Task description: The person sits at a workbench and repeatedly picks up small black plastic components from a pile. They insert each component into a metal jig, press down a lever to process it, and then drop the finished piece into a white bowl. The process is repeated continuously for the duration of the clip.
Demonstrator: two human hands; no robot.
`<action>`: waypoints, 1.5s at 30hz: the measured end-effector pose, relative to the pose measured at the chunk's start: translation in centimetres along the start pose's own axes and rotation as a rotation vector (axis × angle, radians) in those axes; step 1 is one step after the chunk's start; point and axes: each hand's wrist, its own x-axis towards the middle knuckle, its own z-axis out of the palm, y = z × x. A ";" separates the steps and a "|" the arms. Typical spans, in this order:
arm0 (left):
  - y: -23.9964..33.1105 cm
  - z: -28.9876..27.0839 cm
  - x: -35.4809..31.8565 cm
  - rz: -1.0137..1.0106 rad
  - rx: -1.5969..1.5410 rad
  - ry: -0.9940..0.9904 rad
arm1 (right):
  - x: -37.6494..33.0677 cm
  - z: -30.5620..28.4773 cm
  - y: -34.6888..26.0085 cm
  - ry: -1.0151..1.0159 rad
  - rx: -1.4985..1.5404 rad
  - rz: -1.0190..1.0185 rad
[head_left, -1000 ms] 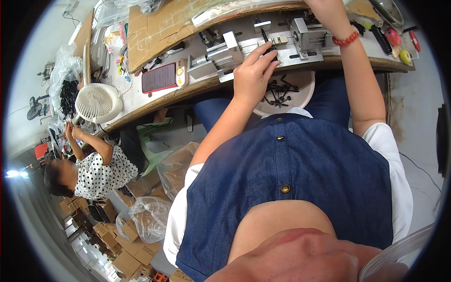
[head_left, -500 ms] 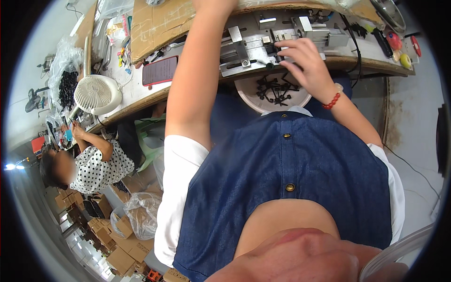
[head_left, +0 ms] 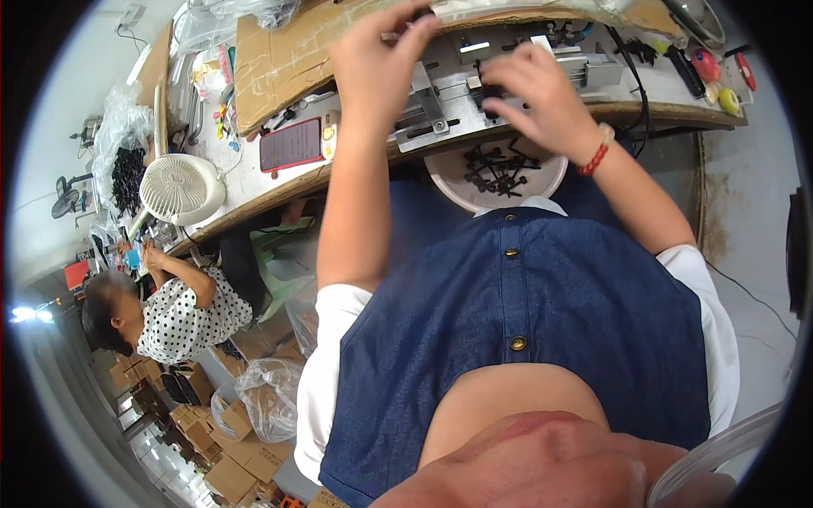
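Note:
My left hand (head_left: 373,72) is raised over the back of the bench with thumb and fingers pinched on a small dark part (head_left: 422,14). Motion blur and its small size hide what kind of part it is. At the metal jig (head_left: 440,102), my right hand (head_left: 542,102) curls its thumb and fingers around a small black part (head_left: 486,89) in the middle of the fixture. Its fingertips are slightly blurred. Below the bench edge, close to my lap, a white bowl (head_left: 442,175) holds several black, stick-like parts (head_left: 500,169).
A cardboard sheet (head_left: 279,59) covers the bench's back left. Left of the jig lies a red-edged phone (head_left: 292,146), with a white fan (head_left: 182,188) farther left. A black cable (head_left: 645,93) hangs at the right. A co-worker (head_left: 182,313) in a dotted top sits at the left.
My left hand has come back from the far edge toward me, now with a small dark part pinched in it. My right hand has shifted slightly left and its fingers have curled in.

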 end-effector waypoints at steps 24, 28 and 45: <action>-3.0 7.2 -10.9 0.159 0.195 -0.065 | 8.5 -5.7 -0.8 0.173 0.358 0.320; -1.7 6.1 -9.8 0.132 0.174 -0.126 | 4.0 -3.3 0.9 0.318 0.483 0.290; -4.2 -0.4 10.4 -0.045 0.697 0.025 | -2.8 2.0 -1.9 -0.076 -0.219 0.004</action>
